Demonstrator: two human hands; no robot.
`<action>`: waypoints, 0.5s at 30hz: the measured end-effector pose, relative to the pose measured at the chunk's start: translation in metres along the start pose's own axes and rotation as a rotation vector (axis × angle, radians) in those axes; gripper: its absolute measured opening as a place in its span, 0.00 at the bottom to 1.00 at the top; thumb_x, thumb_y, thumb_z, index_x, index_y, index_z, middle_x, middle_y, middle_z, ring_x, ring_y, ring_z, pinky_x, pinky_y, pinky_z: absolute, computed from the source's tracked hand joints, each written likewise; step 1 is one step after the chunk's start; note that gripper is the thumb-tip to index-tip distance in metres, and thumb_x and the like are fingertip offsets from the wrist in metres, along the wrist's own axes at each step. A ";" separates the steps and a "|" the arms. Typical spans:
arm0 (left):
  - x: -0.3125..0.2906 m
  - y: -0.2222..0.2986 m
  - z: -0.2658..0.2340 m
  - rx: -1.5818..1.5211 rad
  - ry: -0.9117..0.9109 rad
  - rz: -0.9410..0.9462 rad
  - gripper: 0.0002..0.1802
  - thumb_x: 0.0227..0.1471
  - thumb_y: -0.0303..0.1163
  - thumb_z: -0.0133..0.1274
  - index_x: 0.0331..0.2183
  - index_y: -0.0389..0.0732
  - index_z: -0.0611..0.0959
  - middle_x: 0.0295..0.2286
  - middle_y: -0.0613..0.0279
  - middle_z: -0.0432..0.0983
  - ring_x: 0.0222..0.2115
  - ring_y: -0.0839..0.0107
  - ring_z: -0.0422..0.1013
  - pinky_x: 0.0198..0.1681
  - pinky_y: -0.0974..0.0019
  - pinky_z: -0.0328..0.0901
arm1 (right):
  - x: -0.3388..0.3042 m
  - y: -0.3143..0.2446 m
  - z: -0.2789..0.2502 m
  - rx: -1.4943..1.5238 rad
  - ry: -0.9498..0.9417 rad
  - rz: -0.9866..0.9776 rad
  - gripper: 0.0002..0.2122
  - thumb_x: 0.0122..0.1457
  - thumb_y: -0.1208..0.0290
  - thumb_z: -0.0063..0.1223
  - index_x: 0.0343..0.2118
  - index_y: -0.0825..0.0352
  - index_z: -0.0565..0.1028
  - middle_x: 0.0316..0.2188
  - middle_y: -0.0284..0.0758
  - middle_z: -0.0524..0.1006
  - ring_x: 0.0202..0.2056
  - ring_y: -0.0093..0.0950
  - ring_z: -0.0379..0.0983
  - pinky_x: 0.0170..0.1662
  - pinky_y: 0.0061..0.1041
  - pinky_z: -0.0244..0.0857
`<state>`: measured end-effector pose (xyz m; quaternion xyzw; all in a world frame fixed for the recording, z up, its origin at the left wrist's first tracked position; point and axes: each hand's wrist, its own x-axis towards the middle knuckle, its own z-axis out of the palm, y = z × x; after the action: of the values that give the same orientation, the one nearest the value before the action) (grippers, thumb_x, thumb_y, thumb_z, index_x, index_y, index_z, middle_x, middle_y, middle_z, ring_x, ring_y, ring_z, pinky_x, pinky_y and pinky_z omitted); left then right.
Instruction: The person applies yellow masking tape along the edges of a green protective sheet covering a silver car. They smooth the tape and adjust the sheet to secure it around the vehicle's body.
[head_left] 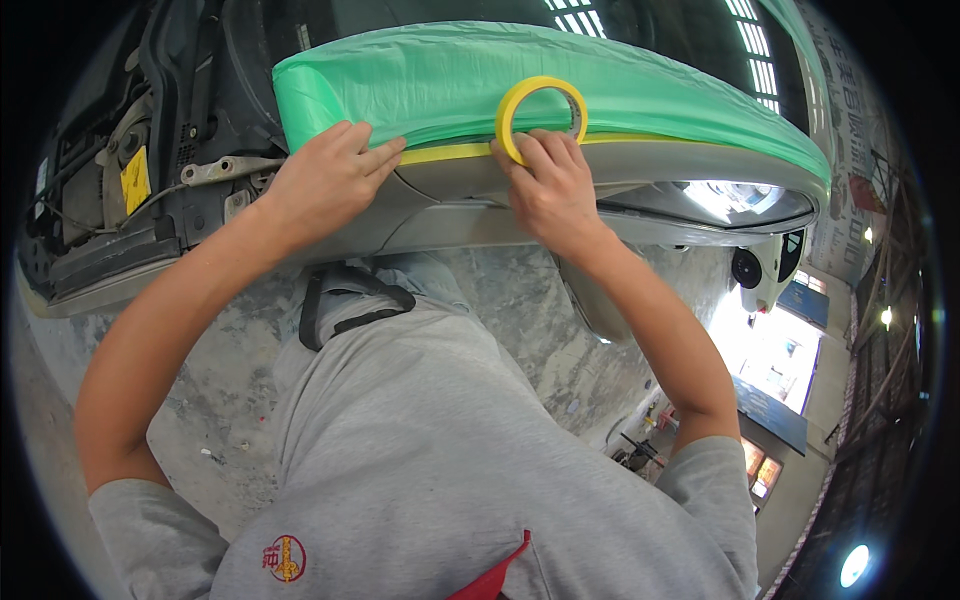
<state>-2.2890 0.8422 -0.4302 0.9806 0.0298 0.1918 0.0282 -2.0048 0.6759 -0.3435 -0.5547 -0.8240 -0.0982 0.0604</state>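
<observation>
A yellow roll of masking tape (507, 108) stands upright in my right hand (556, 200), its fingers closed round the lower rim. A strip of yellow tape (452, 153) runs along the lower edge of a green plastic film (430, 85), which covers the border of the car's dark windscreen (660, 30). To the left, my left hand (322, 188) rests against the film's lower corner, with index and middle fingers stretched along the edge near the strip's left end. Its thumb is hidden. Below both hands lies the beige-grey car body (455, 190).
The engine bay (110, 150) lies uncovered at the far left, with a metal hinge arm (225, 170) beside my left wrist. A side mirror (595, 300) juts out beside my right forearm. Another white car (768, 272) stands on the right.
</observation>
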 end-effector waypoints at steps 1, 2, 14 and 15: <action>0.001 0.000 -0.001 0.007 0.003 0.004 0.26 0.54 0.30 0.59 0.53 0.34 0.91 0.59 0.64 0.85 0.43 0.66 0.73 0.52 0.63 0.73 | 0.002 -0.003 0.003 -0.008 0.003 -0.012 0.20 0.50 0.78 0.62 0.49 0.70 0.86 0.47 0.39 0.79 0.49 0.40 0.77 0.55 0.43 0.72; 0.002 0.000 -0.002 0.011 0.017 0.003 0.25 0.54 0.31 0.60 0.52 0.33 0.91 0.57 0.63 0.86 0.43 0.66 0.73 0.51 0.63 0.72 | 0.004 -0.007 0.006 -0.013 0.015 -0.024 0.16 0.52 0.76 0.62 0.45 0.70 0.86 0.47 0.38 0.80 0.49 0.39 0.77 0.55 0.42 0.72; 0.006 0.002 0.003 0.004 -0.041 -0.008 0.25 0.53 0.31 0.59 0.52 0.35 0.91 0.58 0.66 0.84 0.42 0.66 0.72 0.49 0.62 0.72 | 0.020 -0.044 0.043 0.053 0.034 -0.025 0.16 0.52 0.75 0.63 0.45 0.71 0.87 0.49 0.40 0.80 0.51 0.39 0.78 0.54 0.40 0.71; 0.007 0.002 0.003 0.001 -0.034 0.002 0.25 0.53 0.31 0.59 0.52 0.35 0.91 0.57 0.65 0.84 0.42 0.66 0.72 0.48 0.62 0.72 | 0.021 -0.048 0.046 0.058 0.043 -0.016 0.16 0.52 0.75 0.63 0.45 0.71 0.87 0.48 0.39 0.80 0.51 0.39 0.77 0.54 0.40 0.71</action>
<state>-2.2812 0.8404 -0.4303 0.9837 0.0287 0.1753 0.0278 -2.0566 0.6883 -0.3889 -0.5437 -0.8296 -0.0867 0.0931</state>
